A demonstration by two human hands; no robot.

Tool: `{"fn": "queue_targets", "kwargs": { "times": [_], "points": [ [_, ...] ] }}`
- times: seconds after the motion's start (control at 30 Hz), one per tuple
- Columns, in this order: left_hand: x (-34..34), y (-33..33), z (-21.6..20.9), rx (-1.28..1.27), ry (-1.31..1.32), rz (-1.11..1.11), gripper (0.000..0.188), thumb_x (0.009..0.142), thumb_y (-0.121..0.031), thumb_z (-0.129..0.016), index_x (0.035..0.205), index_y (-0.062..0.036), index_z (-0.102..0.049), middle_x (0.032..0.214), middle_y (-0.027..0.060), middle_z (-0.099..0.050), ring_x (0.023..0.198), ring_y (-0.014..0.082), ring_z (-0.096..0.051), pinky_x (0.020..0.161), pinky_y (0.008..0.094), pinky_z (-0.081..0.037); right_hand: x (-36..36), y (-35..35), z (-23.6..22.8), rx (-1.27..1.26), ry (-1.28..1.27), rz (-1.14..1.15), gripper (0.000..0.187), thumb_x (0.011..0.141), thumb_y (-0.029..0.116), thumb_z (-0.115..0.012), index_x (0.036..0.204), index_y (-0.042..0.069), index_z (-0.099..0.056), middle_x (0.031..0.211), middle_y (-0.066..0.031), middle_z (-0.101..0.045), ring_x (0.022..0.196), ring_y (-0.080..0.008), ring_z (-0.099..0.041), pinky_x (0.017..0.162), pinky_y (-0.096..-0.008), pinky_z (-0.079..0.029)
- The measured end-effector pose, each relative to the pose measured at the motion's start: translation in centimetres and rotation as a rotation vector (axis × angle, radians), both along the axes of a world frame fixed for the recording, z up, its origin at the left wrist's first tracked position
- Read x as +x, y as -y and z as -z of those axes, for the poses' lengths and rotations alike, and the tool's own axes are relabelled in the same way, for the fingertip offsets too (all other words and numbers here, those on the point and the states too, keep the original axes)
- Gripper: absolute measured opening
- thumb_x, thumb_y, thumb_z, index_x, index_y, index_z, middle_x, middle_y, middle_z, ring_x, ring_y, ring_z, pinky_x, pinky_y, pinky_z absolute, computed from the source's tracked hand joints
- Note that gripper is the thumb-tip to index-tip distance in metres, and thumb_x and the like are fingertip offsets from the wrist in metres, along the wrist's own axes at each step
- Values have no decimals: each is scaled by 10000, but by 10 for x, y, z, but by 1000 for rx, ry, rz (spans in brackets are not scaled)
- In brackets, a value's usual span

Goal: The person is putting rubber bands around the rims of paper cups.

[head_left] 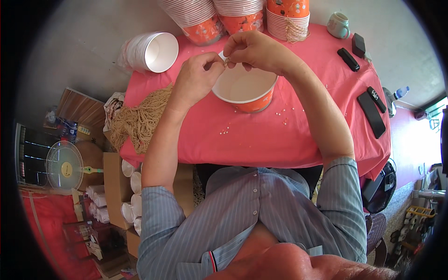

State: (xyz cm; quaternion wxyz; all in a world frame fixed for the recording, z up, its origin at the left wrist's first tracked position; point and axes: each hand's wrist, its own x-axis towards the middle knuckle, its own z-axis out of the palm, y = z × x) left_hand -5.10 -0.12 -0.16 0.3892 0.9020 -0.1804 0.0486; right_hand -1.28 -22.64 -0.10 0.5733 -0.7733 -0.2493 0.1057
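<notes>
A white paper bucket with an orange printed outside stands open-side up on the pink-covered table. At its far-left rim my left hand is closed in a pinch. My right hand reaches over the opening from the right, thumb and fingertips closed against those of the left. A small tan bit of cord shows between the fingertips; most of it is hidden. Beyond my left forearm lies a loose heap of beige cords.
Wrapped bucket stacks line the back; another stack lies sideways at the back left. Small white dots dot the pink cloth. A mug, a black stapler-like object and a phone sit at right.
</notes>
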Motion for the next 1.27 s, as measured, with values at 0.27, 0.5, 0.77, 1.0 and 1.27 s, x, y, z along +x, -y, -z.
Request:
{"fn": "queue_targets", "kwargs": {
  "times": [0.27, 0.5, 0.77, 1.0, 1.27],
  "points": [
    [-1, -5, 3, -52, -19, 105, 235, 1068, -170, -652, 1094, 29, -774, 860, 3, -692, 802, 70, -587, 714, 275, -469, -1, -2, 0, -53, 53, 14, 198, 930, 108, -721, 1104, 13, -714, 934, -59, -787, 775, -88, -665, 669, -268, -516],
    [-3, -4, -1, 10, -76, 58, 284, 1060, -235, -722, 1155, 22, -794, 802, 56, -740, 747, 73, -625, 680, 305, -506, 0, -3, 1, -98, 67, 36, 252, 922, 114, -727, 1154, 19, -715, 871, -43, -757, 724, -93, -628, 659, -269, -510],
    [4, -6, 14, -86, -84, 65, 260, 1092, -223, -733, 1164, 18, -800, 921, 14, -775, 831, 44, -632, 734, 263, -504, -4, -5, -1, -120, 57, 32, 274, 927, 137, -721, 1176, 23, -718, 870, -41, -756, 715, -102, -620, 659, -279, -508],
    [-6, 0, -2, 169, 33, 50, 308, 1094, -263, -653, 1209, -13, -792, 907, 201, -765, 809, 246, -750, 768, 405, -565, -4, -4, -1, -164, 77, 32, 307, 900, 149, -733, 1184, 32, -719, 885, -43, -764, 719, -113, -628, 668, -293, -515],
    [-1, -10, 1, -103, -41, 77, 384, 1066, -250, -662, 1376, -37, -739, 1120, 166, -826, 1026, 314, -793, 915, 369, -586, 2, -3, 2, -155, 61, 30, 366, 854, 147, -756, 1205, 49, -730, 930, -45, -775, 732, -125, -646, 700, -292, -543]
  ]
}}
